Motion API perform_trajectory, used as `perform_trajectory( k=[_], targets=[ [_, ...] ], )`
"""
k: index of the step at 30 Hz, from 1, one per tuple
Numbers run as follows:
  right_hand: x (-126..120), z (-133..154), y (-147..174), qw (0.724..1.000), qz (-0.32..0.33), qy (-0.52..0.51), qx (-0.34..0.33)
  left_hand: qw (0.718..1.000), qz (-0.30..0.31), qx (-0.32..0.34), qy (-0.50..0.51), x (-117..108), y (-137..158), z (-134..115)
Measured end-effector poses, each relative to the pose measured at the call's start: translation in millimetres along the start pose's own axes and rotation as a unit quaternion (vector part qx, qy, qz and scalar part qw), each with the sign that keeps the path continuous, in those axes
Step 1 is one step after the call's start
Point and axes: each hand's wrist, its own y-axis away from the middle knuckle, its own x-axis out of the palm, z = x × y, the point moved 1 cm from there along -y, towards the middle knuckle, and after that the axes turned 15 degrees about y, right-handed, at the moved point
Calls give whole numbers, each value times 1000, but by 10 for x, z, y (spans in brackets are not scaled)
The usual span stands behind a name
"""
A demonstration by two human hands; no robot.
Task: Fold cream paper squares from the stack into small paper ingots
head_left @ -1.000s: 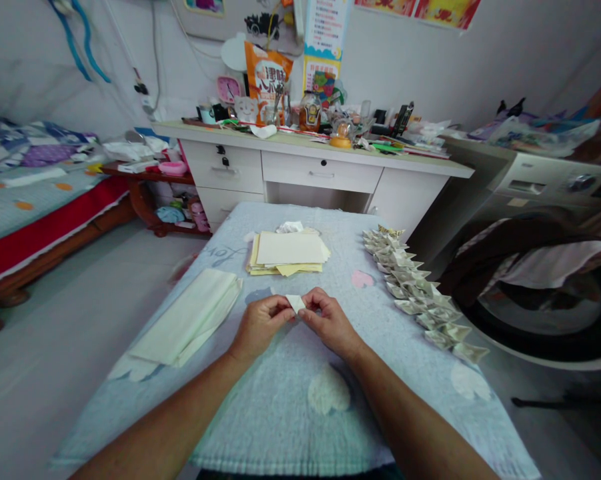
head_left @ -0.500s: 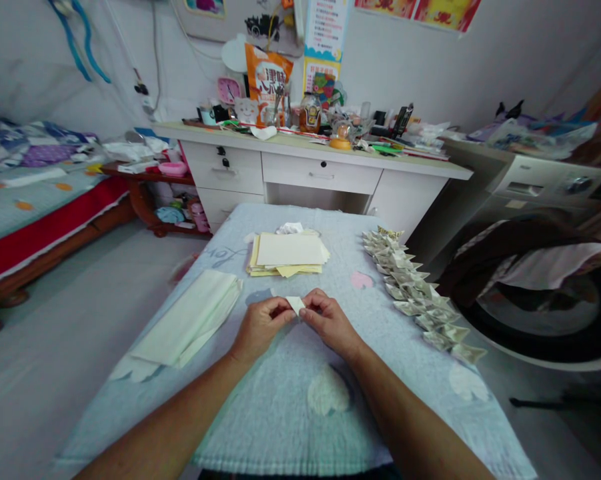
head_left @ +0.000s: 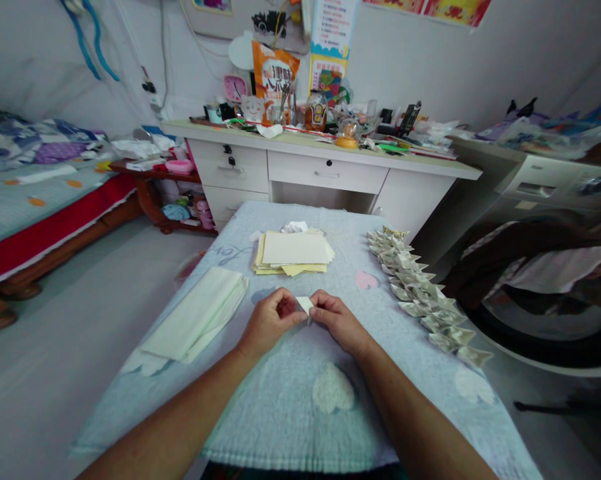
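A small folded piece of paper (head_left: 305, 304), whitish and pointed at the bottom, is held up between my two hands over the cloth-covered table (head_left: 275, 413). My left hand (head_left: 270, 321) pinches its left side between thumb and fingers. On the opposite side, my right hand (head_left: 337, 321) grips it with thumb and forefinger. Beyond the hands lies a stack of cream and yellow paper sheets (head_left: 295, 249). Pale folded sheets (head_left: 195, 317) rest to the left. Along the right edge runs a row of folded paper pieces (head_left: 420, 293) with pointed ends.
A white desk (head_left: 325, 175) crowded with jars, a snack bag (head_left: 273, 77) and papers stands past the table. To the right is a washing machine (head_left: 540, 193) with its door open and clothes hanging out. A bed (head_left: 45, 193) is at the left.
The view has shifted slightly, so the scene sits a little to the right. My left fingers have bent more around the paper's left side; both hands still hold it.
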Motion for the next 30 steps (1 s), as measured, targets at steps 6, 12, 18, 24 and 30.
perform_trajectory(
  k=[6, 12, 18, 24, 30],
  targets=[
    [1, -49, -11, 998, 4, -49, 32, 993, 94, 11, 72, 10, 28, -95],
    [51, -85, -29, 994, 19, -88, 59, 989, 109, 21, 99, 14, -2, -80],
    [49, -33, -15, 992, 1, -118, 35, 975, 84, -61, 199, 7, -14, -73],
    [42, 19, 7, 998, -18, -58, -35, 960, 25, -96, 263, -15, -48, -14],
    [38, 35, 20, 987, -87, 115, -77, 951, 0, -119, 284, -9, -58, 26]
  ],
)
